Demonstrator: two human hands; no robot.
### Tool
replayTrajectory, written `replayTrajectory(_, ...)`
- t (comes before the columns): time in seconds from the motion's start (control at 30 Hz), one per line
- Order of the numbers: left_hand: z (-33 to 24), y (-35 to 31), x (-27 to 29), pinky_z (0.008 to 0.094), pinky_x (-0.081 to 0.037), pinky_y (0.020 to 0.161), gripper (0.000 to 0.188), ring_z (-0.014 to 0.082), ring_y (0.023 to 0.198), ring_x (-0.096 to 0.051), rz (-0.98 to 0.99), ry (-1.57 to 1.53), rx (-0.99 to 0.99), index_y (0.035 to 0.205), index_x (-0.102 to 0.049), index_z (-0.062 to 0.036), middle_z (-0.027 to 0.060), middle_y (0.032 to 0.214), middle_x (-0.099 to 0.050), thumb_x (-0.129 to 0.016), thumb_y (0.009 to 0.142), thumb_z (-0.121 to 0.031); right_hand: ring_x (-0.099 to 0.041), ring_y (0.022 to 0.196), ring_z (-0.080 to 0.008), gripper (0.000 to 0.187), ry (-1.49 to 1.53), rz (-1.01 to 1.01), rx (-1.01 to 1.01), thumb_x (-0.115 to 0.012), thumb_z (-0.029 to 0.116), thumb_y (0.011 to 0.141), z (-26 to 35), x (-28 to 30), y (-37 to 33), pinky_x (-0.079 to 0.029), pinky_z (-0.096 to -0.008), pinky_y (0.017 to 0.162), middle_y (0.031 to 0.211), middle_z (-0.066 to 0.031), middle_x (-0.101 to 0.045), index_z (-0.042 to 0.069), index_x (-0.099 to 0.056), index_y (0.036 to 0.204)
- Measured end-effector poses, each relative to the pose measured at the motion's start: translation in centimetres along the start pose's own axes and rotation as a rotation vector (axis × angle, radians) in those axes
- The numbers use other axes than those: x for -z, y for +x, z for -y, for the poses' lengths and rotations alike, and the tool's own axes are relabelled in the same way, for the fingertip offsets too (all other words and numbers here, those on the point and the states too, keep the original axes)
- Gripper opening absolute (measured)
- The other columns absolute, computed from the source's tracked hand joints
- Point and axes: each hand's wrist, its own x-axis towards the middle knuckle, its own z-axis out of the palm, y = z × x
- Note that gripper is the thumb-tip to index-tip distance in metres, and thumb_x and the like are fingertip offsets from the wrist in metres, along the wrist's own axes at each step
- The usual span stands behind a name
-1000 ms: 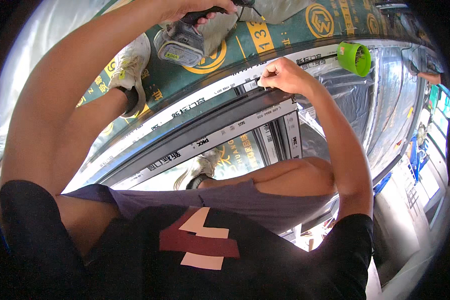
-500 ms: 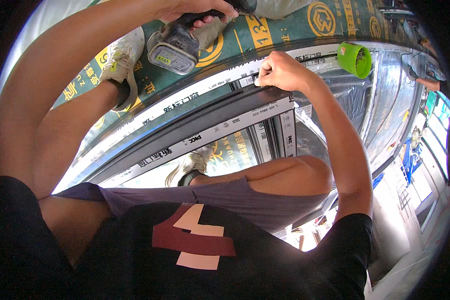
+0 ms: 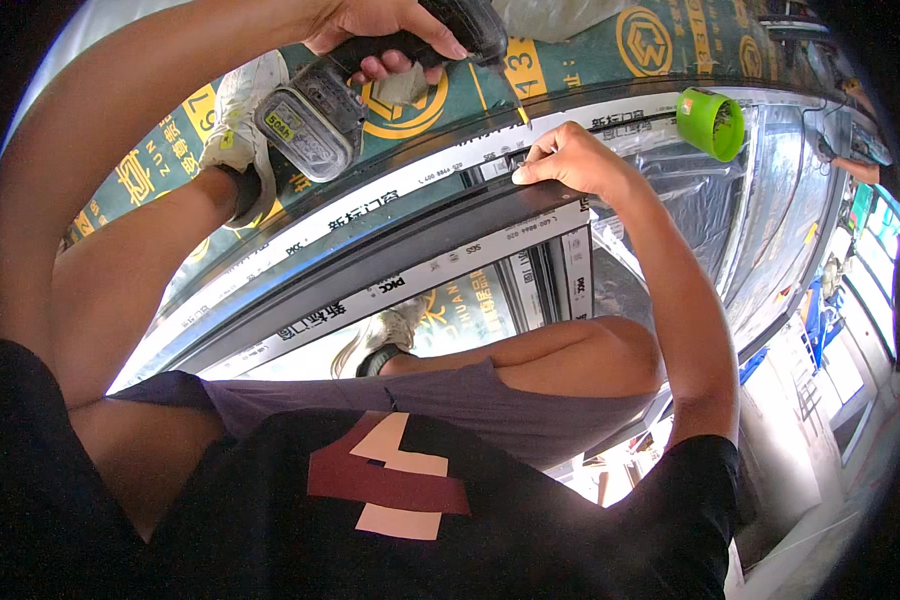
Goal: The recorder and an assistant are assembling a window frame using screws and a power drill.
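My left hand (image 3: 395,35) is wrapped round the handle of a black cordless drill (image 3: 315,110) with a chunky battery. Its long thin bit (image 3: 519,102) slants down toward the frame, the tip close to my right fingers. My right hand (image 3: 570,160) pinches at the top edge of a dark grey window or door frame (image 3: 390,250) with white printed film. Whatever small piece sits between those fingertips is hidden. The frame lies across in front of my bent legs, a crossbar (image 3: 530,285) joining it beneath.
A bright green cup (image 3: 710,124) with small dark bits inside stands tilted-looking beyond my right hand. Green sheeting with yellow print (image 3: 590,60) covers the far surface. Film-wrapped panels (image 3: 710,200) lie to the right. Another person's arm (image 3: 855,168) shows at the right edge.
The drill has swung right and its bit has come down near my right hand. My right hand has moved slightly down and right, still pinching at the frame.
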Motion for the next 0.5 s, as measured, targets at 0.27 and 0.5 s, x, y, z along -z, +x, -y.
replayTrajectory(0.27, -0.2, 1.0, -0.1, 0.0278, -0.035, 0.048, 0.036, 0.0092, 0.048, -0.038, 0.041, 0.164, 0.025, 0.081, -0.066, -0.0155, -0.0056, 0.058, -0.041, -0.061, 0.106, -0.041, -0.056, 0.057, -0.0076, 0.018, 0.086, 0.030, -0.009, -0.087, 0.020, 0.083, -0.7, -0.1, 0.3, -0.044, -0.0261, 0.052, 0.069, 0.0014, -0.066, 0.005, -0.077, 0.082)
replayTrajectory(0.5, -0.2, 2.4, 0.2, 0.0262, -0.033, 0.047, 0.038, 0.0082, 0.046, -0.039, 0.052, 0.174, 0.040, 0.079, -0.067, -0.0141, -0.0056, 0.057, -0.045, -0.063, 0.104, -0.042, -0.065, 0.075, -0.0147, 0.023, 0.031, 0.042, -0.088, -0.088, 0.024, 0.077, -0.6, 0.3, 0.3, -0.049, -0.0304, 0.072, 0.078, -0.0058, -0.074, 0.005, -0.079, 0.085)
